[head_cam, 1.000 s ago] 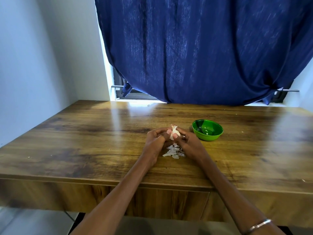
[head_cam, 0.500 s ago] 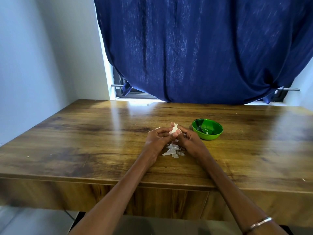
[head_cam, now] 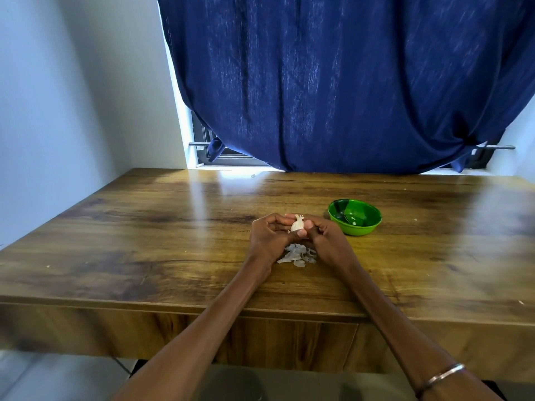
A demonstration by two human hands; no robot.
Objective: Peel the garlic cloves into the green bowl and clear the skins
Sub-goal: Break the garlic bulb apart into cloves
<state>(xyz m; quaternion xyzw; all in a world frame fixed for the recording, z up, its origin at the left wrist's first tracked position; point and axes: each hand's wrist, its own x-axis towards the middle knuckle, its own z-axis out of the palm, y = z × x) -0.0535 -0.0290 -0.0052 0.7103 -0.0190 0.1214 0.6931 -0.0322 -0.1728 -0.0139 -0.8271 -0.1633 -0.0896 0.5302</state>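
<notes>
Both arms fwd, left hand (head_cam: pixel 267 237) & right hand (head_cam: pixel 324 241) curled, fingertips pinching together.

Both hands have rolled the garlic (head_cam: pixel 297 224) between the fingertips: a second ago its wispy tip leaned toward the left hand (head_cam: pixel 267 238), now it points up and away. The left thumb has slid under the garlic's near side, and the right hand (head_cam: pixel 325 241) now has its thumb against the garlic's right flank.
</notes>
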